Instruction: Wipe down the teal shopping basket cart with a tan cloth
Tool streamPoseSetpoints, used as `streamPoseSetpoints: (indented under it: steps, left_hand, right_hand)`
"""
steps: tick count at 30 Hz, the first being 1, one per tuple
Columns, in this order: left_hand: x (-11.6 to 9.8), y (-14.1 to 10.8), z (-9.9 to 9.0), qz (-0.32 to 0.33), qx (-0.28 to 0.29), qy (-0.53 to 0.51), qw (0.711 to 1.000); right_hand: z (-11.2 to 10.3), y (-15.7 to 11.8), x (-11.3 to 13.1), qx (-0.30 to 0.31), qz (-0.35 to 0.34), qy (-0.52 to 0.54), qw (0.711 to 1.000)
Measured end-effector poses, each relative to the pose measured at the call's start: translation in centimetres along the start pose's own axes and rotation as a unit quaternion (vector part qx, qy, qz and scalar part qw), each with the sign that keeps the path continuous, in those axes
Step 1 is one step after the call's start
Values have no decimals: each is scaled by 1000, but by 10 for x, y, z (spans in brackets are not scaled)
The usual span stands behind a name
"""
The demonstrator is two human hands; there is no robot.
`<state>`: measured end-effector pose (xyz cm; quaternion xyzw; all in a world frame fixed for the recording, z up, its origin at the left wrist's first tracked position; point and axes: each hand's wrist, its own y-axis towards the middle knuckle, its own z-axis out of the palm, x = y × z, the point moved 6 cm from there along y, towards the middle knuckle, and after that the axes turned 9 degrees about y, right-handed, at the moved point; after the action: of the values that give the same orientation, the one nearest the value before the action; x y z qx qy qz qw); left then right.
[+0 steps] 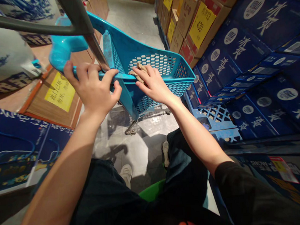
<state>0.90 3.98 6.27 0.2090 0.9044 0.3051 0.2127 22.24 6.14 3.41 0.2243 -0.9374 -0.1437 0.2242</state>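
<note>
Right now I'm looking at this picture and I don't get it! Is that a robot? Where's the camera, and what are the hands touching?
No robot here: those are a person's own two bare hands. The only picture comes from a camera worn on that person's head, looking forward and down, so you see arms, knees and shoes from above.

The left hand curls over the edge of a blue basket, which looks like part of a shopping cart. The right hand has a crumpled tan cloth under its fingers, at that same edge.

Around them, dark blue boxes are stacked on the right, and big blue-and-white jars stand on the left.
</note>
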Motion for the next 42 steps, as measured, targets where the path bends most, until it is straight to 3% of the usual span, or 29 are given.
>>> streamPoseSetpoints:
  steps: [2,4,10,12,16,22,24,28,30,32,36,38,40,42]
  left_hand:
    - [1,0,0,2,1,-8,1000]
    - [1,0,0,-1,7,-8,1000]
    - [0,0,-1,-5,9,1,1000]
    - [0,0,0,-4,2,6,1000]
    - [2,0,3,-6,-9,3,1000]
    - [1,1,0,-14,-11,-31,999]
    - [-1,2,-2,-19,2,-38,999]
    - [-4,2,-4,-26,21,-39,999]
    - [-5,2,-5,-21,9,-28,999]
    - [-5,2,-4,-17,-3,-21,1000]
    - [-5,2,-3,-22,-11,-16,1000]
    - [-4,2,-3,-25,-6,-15,1000]
    - [-3,2,-3,-23,2,-24,999]
    - [-2,2,-3,-18,7,-35,999]
  right_hand:
    - [-1,-2,7,5,-13,8,1000]
    - [-6,-3,-1,12,3,10,1000]
    - [-21,-17,-65,26,130,-20,991]
    - [-20,-21,-74,14,141,-27,990]
    - [-14,-20,-46,-31,85,-6,996]
    - [-17,-9,20,-12,23,3,1000]
    - [-25,-8,14,-28,18,18,999]
    - [-38,-11,-32,-46,82,5,996]
    - [-41,-14,-44,-50,107,3,993]
    - [-37,-14,-35,-51,105,15,993]
    - [-23,-9,22,-55,13,69,996]
    - [-21,-6,37,-50,-16,77,996]
    - [-25,-5,31,-31,0,63,998]
    - [-35,-8,4,-10,69,23,997]
